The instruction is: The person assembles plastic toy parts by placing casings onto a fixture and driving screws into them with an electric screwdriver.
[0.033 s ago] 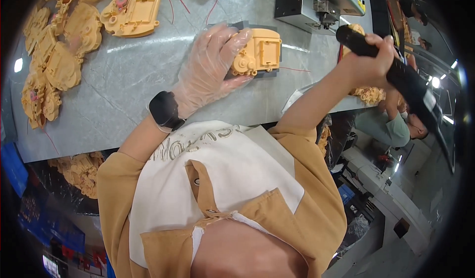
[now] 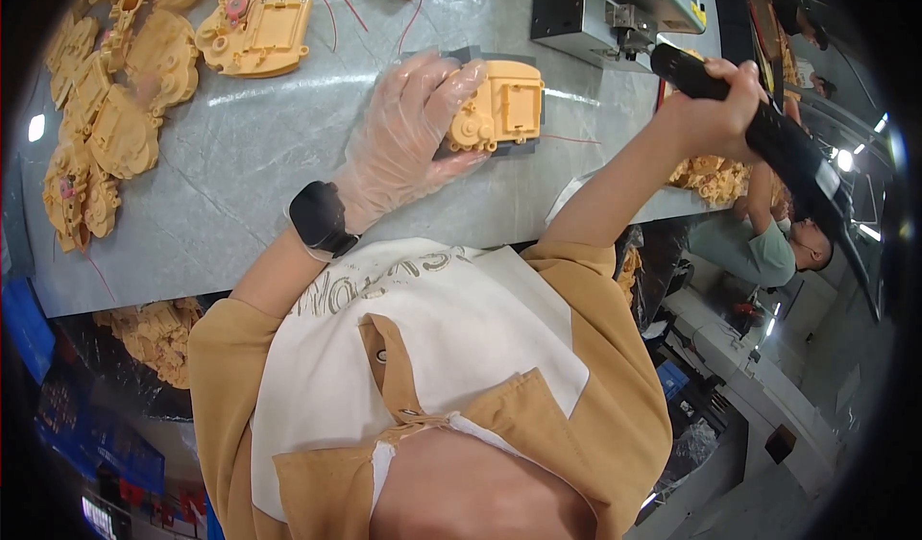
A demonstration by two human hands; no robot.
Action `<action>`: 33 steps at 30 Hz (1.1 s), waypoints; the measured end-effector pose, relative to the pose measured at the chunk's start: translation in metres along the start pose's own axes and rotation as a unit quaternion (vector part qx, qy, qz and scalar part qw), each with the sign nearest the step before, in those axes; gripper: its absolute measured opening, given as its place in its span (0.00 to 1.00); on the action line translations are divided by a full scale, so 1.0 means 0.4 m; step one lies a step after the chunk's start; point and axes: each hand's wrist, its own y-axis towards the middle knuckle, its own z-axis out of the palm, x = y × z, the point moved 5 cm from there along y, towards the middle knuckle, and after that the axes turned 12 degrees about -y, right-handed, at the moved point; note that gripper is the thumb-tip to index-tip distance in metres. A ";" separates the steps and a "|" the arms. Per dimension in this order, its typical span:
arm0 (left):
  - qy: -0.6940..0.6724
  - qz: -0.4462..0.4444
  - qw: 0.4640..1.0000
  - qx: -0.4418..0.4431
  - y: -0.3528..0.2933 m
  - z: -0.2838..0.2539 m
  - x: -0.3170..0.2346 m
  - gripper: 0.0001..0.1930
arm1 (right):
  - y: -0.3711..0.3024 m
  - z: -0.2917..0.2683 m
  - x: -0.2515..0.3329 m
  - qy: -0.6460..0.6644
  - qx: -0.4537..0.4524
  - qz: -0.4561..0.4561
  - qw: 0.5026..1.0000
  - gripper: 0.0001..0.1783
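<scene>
Only slightly, the black tool (image 2: 693, 73) in the right hand (image 2: 722, 108) has shifted, and the yellow case (image 2: 520, 110) sits a touch lower in view. It rests in a dark block (image 2: 519, 148) on the grey surface (image 2: 240, 180). The left hand's (image 2: 408, 108) grip is half curled, holding the case's left end; the right grip is wrapped firmly around the tool. Moulded plastic, the case is probably light and stiff, slightly slippery under the clear glove (image 2: 384, 146); its outer side walls look safer to hold than its small raised posts.
</scene>
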 end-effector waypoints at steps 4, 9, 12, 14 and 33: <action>-0.020 -0.006 1.000 0.012 0.001 -0.003 0.005 0.44 | -0.011 0.028 -0.041 -0.031 0.049 -0.026 0.998 0.26; -0.013 -0.016 1.000 0.006 0.009 -0.006 0.020 0.44 | -0.111 0.006 0.026 -0.029 0.165 0.157 0.973 0.27; -0.012 -0.017 1.000 0.013 -0.005 -0.007 0.005 0.44 | -0.112 -0.023 0.082 -0.001 0.156 0.154 0.976 0.04; -0.012 -0.016 1.000 0.011 -0.001 -0.014 0.011 0.44 | -0.102 -0.018 0.093 0.068 0.194 0.157 0.966 0.04; -0.552 0.077 0.810 -0.185 -0.026 -0.415 -0.254 0.06 | -0.129 -0.331 -0.029 -0.167 0.013 0.174 0.970 0.23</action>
